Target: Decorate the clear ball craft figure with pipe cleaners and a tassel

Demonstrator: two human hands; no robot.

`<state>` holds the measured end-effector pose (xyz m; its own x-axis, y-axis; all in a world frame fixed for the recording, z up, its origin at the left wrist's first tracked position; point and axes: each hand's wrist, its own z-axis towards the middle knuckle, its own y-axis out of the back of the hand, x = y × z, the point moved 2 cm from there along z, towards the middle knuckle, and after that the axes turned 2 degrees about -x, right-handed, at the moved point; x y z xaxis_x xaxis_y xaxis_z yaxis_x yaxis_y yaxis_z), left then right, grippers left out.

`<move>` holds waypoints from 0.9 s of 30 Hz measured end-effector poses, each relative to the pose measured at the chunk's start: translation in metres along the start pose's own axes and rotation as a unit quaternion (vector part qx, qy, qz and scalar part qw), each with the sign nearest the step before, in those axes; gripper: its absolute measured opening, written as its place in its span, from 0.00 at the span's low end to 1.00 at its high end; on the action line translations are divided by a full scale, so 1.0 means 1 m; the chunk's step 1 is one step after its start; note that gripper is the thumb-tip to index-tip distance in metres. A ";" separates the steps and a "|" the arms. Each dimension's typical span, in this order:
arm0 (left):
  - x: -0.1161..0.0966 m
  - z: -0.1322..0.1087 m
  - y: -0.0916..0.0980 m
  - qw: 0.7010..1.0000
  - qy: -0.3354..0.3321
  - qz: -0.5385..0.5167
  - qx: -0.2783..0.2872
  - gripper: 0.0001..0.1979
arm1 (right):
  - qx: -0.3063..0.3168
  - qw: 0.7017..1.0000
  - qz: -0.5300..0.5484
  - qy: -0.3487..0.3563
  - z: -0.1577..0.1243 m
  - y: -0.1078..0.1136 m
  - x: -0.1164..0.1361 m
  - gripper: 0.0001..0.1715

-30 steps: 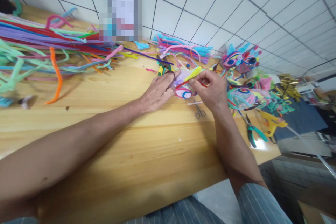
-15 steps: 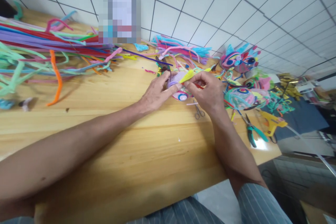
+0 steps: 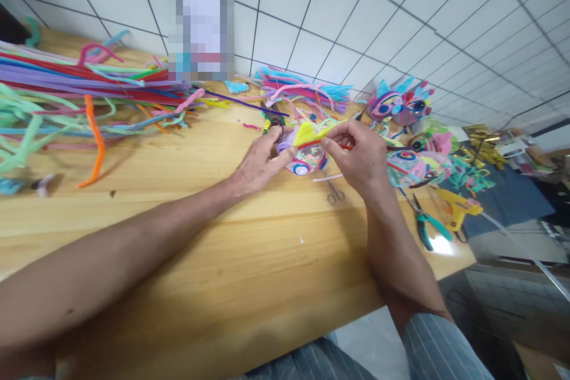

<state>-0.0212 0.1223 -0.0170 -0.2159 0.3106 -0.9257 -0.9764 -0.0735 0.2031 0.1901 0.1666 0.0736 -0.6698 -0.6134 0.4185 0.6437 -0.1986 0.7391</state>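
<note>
At frame centre, the left hand (image 3: 257, 165) and right hand (image 3: 360, 157) pinch a yellow pipe-cleaner piece (image 3: 308, 132) above small scissors (image 3: 333, 192) on the wooden table (image 3: 249, 261)

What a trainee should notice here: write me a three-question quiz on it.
1. True or false: the small scissors lie on the wooden table, in neither hand.
2. The fuzzy piece pinched between left hand and right hand is: A blue, B yellow, C black.
3. Fill in: the teal-handled pliers lie on the right hand's ____ side.
Key: 1 true; 2 B; 3 right.
</note>
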 end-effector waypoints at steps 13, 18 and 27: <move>0.003 -0.002 0.000 0.999 -0.032 0.004 0.002 0.11 | -0.021 0.998 -0.053 0.012 -0.005 -0.007 0.008 0.05; 0.000 -0.002 0.000 1.000 -0.027 -0.002 0.002 0.12 | -0.022 0.997 -0.068 0.040 -0.007 -0.007 0.009 0.07; 0.002 -0.002 0.001 1.000 -0.008 -0.002 0.000 0.12 | -0.043 0.989 -0.091 0.109 -0.014 -0.013 0.008 0.09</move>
<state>-0.0226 0.1205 -0.0190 -0.2125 0.3256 -0.9213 -0.9772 -0.0730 0.1996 0.1811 0.1535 0.0600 -0.6879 -0.7096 0.1526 0.5556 -0.3794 0.7399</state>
